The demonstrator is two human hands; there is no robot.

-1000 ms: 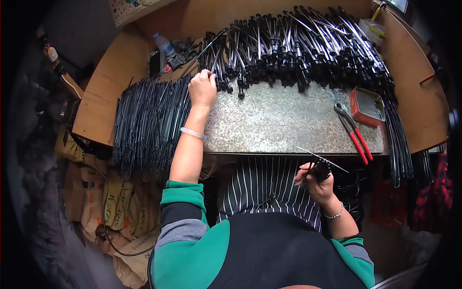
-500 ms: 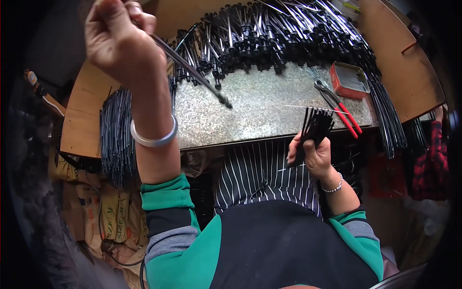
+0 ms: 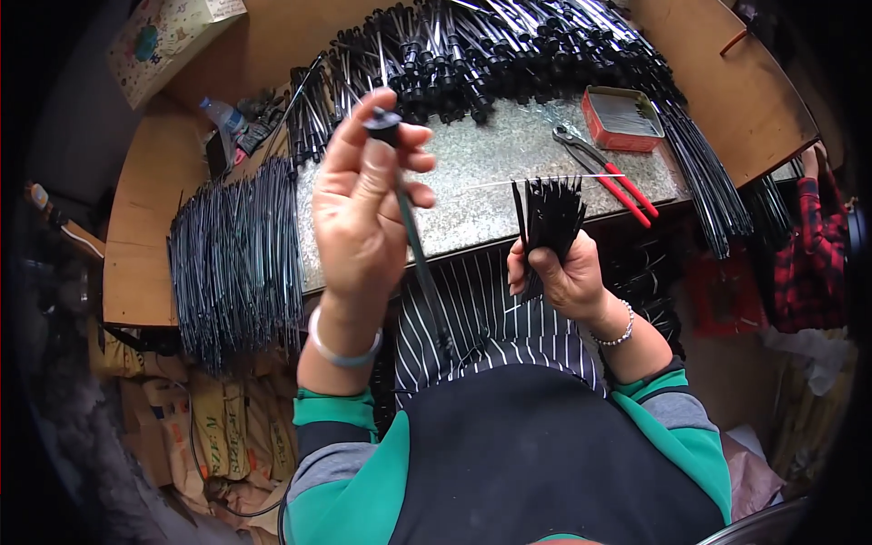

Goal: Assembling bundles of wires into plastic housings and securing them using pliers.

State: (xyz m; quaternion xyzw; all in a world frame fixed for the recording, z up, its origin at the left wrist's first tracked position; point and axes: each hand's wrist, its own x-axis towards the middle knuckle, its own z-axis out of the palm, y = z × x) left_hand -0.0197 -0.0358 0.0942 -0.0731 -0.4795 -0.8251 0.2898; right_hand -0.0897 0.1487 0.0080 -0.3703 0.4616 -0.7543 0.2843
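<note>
My left hand (image 3: pixel 363 204) is raised over the table's front edge, closed on a thin dark rod with a round black cap (image 3: pixel 382 124). The cap sits between thumb and fingers, and the rod slants down toward my lap, blurred low down. In my right hand (image 3: pixel 570 277) is a fanned bundle of narrow black strips (image 3: pixel 551 213), gripped near its lower end. A thin pale wire (image 3: pixel 597 176) crosses the strips' upper ends and sticks out on both sides. Behind the hands, a large heap of capped rods (image 3: pixel 445 59) covers the back of the speckled tabletop (image 3: pixel 454 213).
Pliers with red handles (image 3: pixel 629 195) lie beside an open red tin (image 3: pixel 625 138). Dark rods (image 3: pixel 236 259) hang over the left edge, with more rods (image 3: pixel 699 173) at the right. A clear bottle (image 3: pixel 223 116) lies at the back left. Another person's checked red sleeve (image 3: pixel 811 254) shows far right.
My left hand has come down and right from the upper left, turning so the rod's capped end now shows. My right hand with the strips has shifted slightly left in the picture as the view moved.
</note>
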